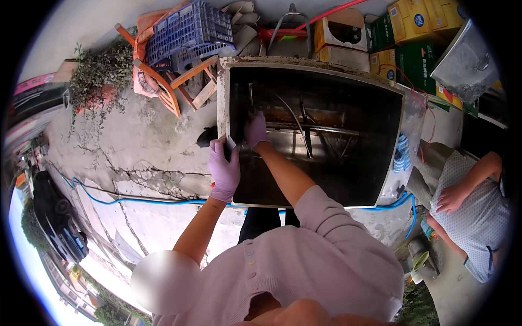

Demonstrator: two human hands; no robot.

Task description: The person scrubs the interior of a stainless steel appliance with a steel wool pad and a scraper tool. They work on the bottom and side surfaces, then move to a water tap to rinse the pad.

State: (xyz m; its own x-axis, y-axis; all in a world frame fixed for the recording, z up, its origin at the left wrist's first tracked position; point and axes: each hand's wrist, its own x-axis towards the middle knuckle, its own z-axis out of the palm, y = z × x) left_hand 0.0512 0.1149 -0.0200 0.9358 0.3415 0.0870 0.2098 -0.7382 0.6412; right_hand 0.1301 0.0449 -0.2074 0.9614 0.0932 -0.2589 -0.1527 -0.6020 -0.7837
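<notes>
A large metal cabinet with a rusty, worn rim opens in front of me; its dark interior holds a metal bar and a curved thin tube or rod. My left hand, in a purple glove, is at the cabinet's left rim, with a small pale flat piece between thumb and fingers. Inside the cabinet, near its left wall, is my right hand, also gloved; its fingertips are in shadow, and whether it holds anything cannot be told. A blue knitted cloth lies on the right rim.
Behind the cabinet stand cardboard boxes and a blue plastic crate. An orange wooden chair leans at the back left. A blue hose runs over the cracked ground. Another person is close by on the right.
</notes>
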